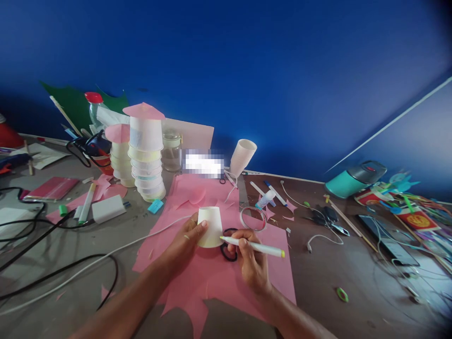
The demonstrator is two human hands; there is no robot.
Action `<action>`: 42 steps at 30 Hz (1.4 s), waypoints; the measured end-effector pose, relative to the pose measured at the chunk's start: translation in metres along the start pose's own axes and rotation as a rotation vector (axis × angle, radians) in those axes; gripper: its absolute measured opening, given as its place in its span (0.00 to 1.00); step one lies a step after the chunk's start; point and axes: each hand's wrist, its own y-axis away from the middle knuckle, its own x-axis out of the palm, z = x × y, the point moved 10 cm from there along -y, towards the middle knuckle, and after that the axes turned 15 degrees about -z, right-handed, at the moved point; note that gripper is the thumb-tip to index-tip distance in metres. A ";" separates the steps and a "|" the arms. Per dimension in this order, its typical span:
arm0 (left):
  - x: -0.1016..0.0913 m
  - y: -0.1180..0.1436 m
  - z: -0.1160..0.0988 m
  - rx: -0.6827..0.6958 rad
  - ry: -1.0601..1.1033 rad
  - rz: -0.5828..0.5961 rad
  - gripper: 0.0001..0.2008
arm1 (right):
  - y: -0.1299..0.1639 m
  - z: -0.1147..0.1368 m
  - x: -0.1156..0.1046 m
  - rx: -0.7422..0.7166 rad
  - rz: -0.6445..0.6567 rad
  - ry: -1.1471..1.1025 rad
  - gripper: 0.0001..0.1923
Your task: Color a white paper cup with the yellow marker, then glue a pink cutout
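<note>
A person is holding a white paper cup point(211, 223) just below the center of the frame, its narrow end pointing up. The left hand point(190, 235) is clamping the cup's left side, thumb pressing on the front; the fingers behind are partly hidden. The right hand point(253, 259) is gripping a white marker with a yellow end point(265, 248), fingers closed around the barrel. The marker's tip is pointing at the cup's lower right edge, though whether it is touching cannot be told.

Beneath both hands, pink paper point(219, 287) with jagged cut edges is spreading down the lower center, and black-handled scissors point(229, 255) are lying partly behind the right hand. A clear tape roll point(263, 217) is resting to the right of the cup.

At center left, two towers of paper cups, one taller point(146, 134) and one shorter point(121, 162), are standing beside each other under pink paper cones. A nested stack of white cups point(241, 160) is leaning near the blue wall point(247, 70). A turquoise flask point(343, 182) is lying at right, above a smartphone point(399, 253) at lower right.
</note>
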 end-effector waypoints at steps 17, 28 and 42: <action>-0.002 0.001 0.001 -0.007 -0.008 -0.001 0.14 | 0.004 0.009 0.010 -0.072 0.104 0.078 0.17; -0.003 0.000 0.003 -0.020 -0.004 -0.011 0.15 | 0.002 0.003 0.005 -0.012 0.075 0.031 0.18; 0.001 0.003 -0.002 -0.019 0.001 -0.008 0.12 | 0.002 0.003 0.002 -0.016 0.043 0.033 0.18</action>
